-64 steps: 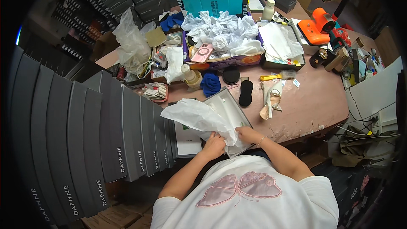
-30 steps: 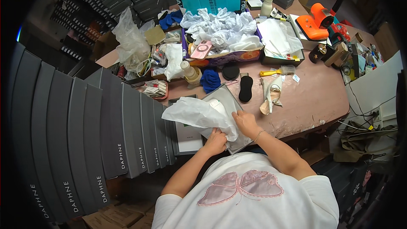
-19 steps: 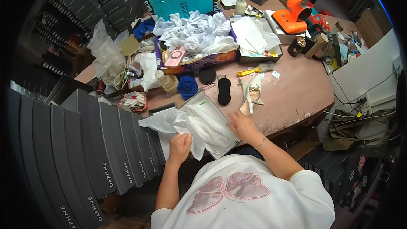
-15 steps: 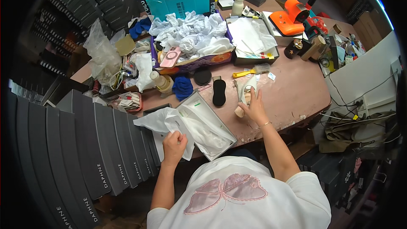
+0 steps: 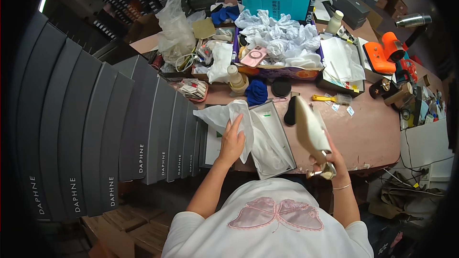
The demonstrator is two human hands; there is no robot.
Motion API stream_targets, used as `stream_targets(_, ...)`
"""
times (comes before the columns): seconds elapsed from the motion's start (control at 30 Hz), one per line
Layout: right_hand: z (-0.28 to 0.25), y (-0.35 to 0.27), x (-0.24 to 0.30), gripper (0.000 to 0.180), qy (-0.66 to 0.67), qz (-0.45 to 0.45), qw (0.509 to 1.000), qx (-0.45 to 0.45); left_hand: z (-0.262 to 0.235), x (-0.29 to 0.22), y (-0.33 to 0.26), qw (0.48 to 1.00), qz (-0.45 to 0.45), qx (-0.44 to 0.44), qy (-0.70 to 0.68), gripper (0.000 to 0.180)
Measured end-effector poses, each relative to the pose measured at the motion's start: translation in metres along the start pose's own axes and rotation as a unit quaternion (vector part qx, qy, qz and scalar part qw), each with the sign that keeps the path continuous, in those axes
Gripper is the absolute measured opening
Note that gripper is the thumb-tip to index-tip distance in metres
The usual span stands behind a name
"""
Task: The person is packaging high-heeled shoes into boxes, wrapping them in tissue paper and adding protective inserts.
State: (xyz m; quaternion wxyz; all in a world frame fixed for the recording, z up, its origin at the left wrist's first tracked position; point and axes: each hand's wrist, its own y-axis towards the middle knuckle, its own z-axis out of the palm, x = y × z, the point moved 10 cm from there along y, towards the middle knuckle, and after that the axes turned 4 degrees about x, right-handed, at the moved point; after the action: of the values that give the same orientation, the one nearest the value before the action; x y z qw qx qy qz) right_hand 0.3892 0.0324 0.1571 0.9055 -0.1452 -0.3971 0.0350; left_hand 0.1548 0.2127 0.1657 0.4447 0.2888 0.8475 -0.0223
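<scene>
The left hand [image 5: 231,142], fingers spread flat, presses the white tissue paper [image 5: 224,117] back over the left rim of the open shoe box [image 5: 272,136] at frame centre, evidently to keep the box interior exposed. The right hand [image 5: 330,160] is clamped on a cream high-heeled shoe [image 5: 311,131], sole upward, just right of the box. 1 dark insole [image 5: 290,111] lies above on the pink table [image 5: 373,134]. Grey lidded boxes [image 5: 95,134] fill the left.

Single head view — fisheye, looking steeply down, table [image 5: 373,134] close below
</scene>
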Motion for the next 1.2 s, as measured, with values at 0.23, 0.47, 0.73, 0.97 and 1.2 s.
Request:
stream_targets(0.23, 0.111, 0.027, -0.066, 0.069, -0.173, 0.146, 0.965, 0.135, -0.015, -0.067, -0.016, 0.984, 0.086, 0.128, 0.086, 0.049)
stream_targets(0.47, 0.059, 0.072, -0.148, 0.032, 0.028, 0.155, 0.987, 0.012, -0.019, -0.034, -0.051, 0.989, 0.086, 0.084, 0.091, 0.037)
stream_targets(0.73, 0.071, 0.011, -0.122, 0.036, 0.323, 0.218, 0.894, 0.222, 0.015, -0.105, -0.092, 0.984, 0.066, 0.134, 0.095, 0.046)
stream_targets(0.97, 0.027, 0.016, -0.134, 0.035, 0.326, 0.064, 0.938, 0.102, 0.081, -0.239, -0.14, 0.956, 0.275, 0.101, 0.026, 0.024)
stream_targets(1.2, 0.006, -0.016, -0.092, 0.04, 0.255, 0.06, 0.96, 0.095, 0.149, -0.264, -0.182, 0.893, 0.346, 0.269, -0.103, 0.046)
